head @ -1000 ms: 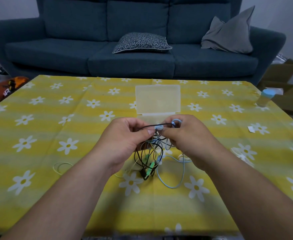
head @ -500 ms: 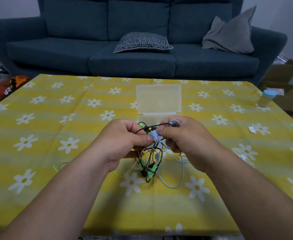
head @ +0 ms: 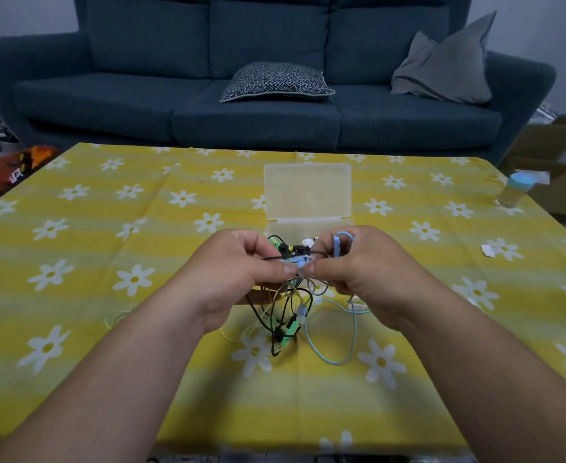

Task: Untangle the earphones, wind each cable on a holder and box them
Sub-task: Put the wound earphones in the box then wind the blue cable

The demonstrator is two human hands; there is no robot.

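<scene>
A tangle of earphone cables [head: 288,315], black, green, white and light blue, hangs between my two hands above the yellow flowered tablecloth [head: 108,262]. My left hand [head: 238,265] pinches the top of the knot with thumb and forefinger. My right hand [head: 358,265] pinches the same knot from the other side, thumb tip almost touching the left thumb. A light blue cable loop [head: 340,242] sticks up over my right fingers. A longer light blue cable [head: 345,345] trails onto the cloth. The clear plastic box [head: 308,192] stands open just behind my hands.
A small jar with a blue lid [head: 513,190] stands at the table's right edge. A white scrap [head: 488,250] lies to the right. A thin pale cable [head: 114,319] lies left of my left forearm. A blue sofa [head: 258,105] with cushions runs behind the table.
Both hands have dropped slightly and drawn closer, and more earbuds and plugs now show above the knot between them. The hanging cables have shifted a little.
</scene>
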